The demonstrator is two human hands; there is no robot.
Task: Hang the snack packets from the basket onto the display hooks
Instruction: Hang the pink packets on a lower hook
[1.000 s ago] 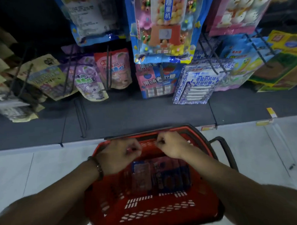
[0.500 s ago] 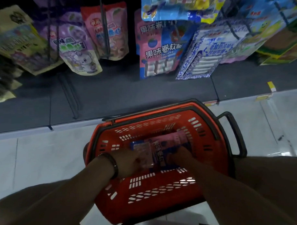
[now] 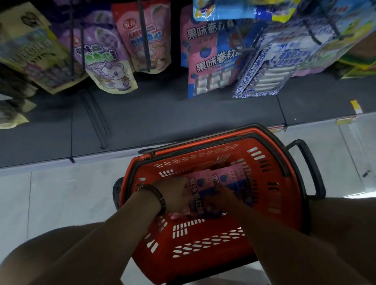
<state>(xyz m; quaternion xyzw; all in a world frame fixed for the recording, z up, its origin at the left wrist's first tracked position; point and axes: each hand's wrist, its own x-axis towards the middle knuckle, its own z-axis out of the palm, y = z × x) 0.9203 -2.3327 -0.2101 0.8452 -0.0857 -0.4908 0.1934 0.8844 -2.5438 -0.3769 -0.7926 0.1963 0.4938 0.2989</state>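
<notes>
Basket: a red basket (image 3: 207, 244) with slotted walls stands on the pale tiled floor (image 3: 57, 200), just in front of the dark shelf base (image 3: 182, 117); its black handle (image 3: 309, 165) sticks out on the right.
Snack packets: the pink and blue snack packets (image 3: 224, 179) lie flat inside the basket, near its middle.
Left hand: the left hand (image 3: 176, 194), with a dark bracelet (image 3: 157, 194) on the wrist, reaches into the basket; its fingers curl over the left edge of the top packet and grip it.
Right hand: the right hand (image 3: 219, 198) rests on the lower part of the same packets; in the dim light I cannot tell whether its fingers hold anything.
Display hooks: one bare hook (image 3: 94, 120) juts out low at the left; other hooks carry goods.
Hanging packets: a matching pink and blue packet (image 3: 210, 64) hangs above the basket, with a purple packet (image 3: 107, 66) to its left.
</notes>
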